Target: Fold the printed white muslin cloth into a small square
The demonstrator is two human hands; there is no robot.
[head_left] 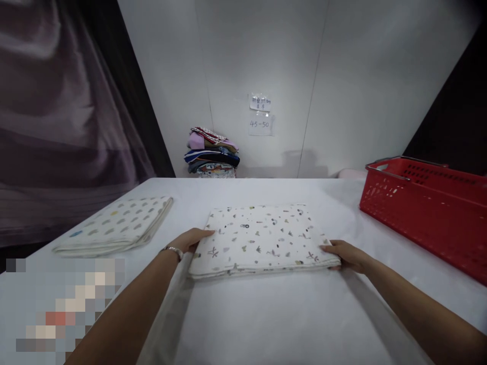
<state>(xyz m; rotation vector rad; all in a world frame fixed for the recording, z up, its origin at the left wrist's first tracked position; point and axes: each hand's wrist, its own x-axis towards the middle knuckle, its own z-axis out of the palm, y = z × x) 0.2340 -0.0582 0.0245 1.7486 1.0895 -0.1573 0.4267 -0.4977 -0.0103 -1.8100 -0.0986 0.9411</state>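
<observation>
A folded white cloth (262, 238) with small printed plants and starfish shapes lies flat before me, its layered edge facing my side. My left hand (190, 241) grips its left edge, thumb on top and fingers tucked underneath out of sight. On the opposite side my right hand (344, 253) pinches the near right corner in the same way, the thumb above. Whether the cloth is slightly raised or resting on the table I cannot tell. Left of it lies another folded cloth (122, 223) with grey cloud-like prints, touched by neither hand.
A red plastic basket (422, 213) with metal handles stands on the right of the white table (281, 319). Several folded fabrics are piled (213, 152) against the back wall, left of two paper notes (261, 124). A dark curtain (68, 111) hangs at left; the lower left corner is pixelated.
</observation>
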